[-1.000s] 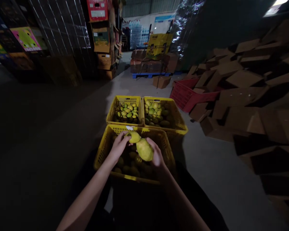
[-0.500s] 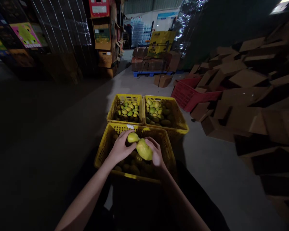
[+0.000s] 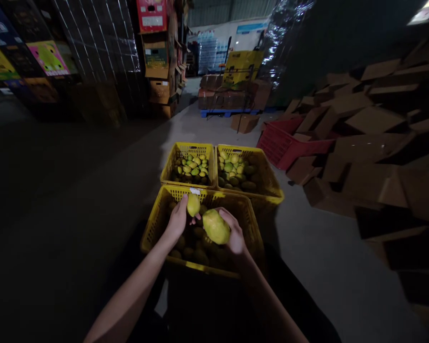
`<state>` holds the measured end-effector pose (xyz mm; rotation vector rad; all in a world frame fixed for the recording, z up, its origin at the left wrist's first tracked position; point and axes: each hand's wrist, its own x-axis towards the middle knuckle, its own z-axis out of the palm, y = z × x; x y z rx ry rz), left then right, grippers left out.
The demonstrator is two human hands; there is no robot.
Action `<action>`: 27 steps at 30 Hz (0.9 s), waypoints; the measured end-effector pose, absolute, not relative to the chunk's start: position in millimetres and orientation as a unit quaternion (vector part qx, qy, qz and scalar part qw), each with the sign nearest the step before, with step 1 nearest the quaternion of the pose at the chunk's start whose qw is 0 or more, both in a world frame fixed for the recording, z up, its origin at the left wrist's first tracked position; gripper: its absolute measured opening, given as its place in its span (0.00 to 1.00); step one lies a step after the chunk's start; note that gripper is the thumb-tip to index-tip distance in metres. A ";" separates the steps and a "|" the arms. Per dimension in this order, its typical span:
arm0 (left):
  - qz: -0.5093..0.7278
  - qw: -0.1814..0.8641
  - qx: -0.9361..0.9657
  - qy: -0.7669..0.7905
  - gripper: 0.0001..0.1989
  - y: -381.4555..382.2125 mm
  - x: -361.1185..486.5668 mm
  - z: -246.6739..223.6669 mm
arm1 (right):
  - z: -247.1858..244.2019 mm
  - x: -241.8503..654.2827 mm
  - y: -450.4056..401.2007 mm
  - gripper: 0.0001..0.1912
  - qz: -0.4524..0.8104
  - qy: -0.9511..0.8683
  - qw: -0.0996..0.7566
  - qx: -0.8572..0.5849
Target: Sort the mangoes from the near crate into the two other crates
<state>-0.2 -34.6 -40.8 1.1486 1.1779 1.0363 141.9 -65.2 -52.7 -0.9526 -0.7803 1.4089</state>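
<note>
My left hand (image 3: 178, 221) is closed around a small yellow-green lemon (image 3: 193, 205), held upright above the front yellow crate (image 3: 153, 224). In my right hand (image 3: 236, 234) is a larger, lumpy yellow-green fruit (image 3: 216, 226), which looks like a big lemon; the fingers curl round its far right side and are partly hidden. A small gap separates the two fruits. Below the hands, more fruit (image 3: 200, 256) lies in shadow inside the front crate.
Behind stand two yellow crates, a left one (image 3: 168, 164) with small yellow-green fruit and a right one (image 3: 271, 178) with larger fruit. A red crate (image 3: 277, 145) and heaped cardboard boxes (image 3: 368, 181) lie on the right. Farther back are a loaded blue pallet (image 3: 227, 113) and stacked cartons (image 3: 159, 90).
The two fruits have moved apart. My left hand has turned the small lemon more upright, while the larger fruit has shifted slightly down in my right hand. The view has tilted slightly.
</note>
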 end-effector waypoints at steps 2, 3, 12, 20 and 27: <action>0.442 0.544 0.499 0.510 0.31 -35.1 1.2 -44.5 | -52.7 139.7 -65.2 0.13 0.625 -0.330 0.585 -0.399; 0.440 0.532 0.506 0.518 0.30 -35.6 1.5 -46.1 | -53.2 139.1 -65.0 0.13 0.626 -0.329 0.583 -0.399; 0.407 0.480 0.573 0.525 0.18 -37.0 -4.6 -42.5 | -54.6 140.0 -63.5 0.13 0.572 -0.332 0.593 -0.458; 0.480 0.489 0.548 0.480 0.15 -33.7 -2.9 -41.1 | -53.5 138.0 -64.0 0.12 0.583 -0.322 0.595 -0.450; 0.535 0.549 0.463 0.445 0.15 -38.6 2.7 -28.1 | -55.0 138.3 -64.2 0.12 0.580 -0.325 0.596 -0.449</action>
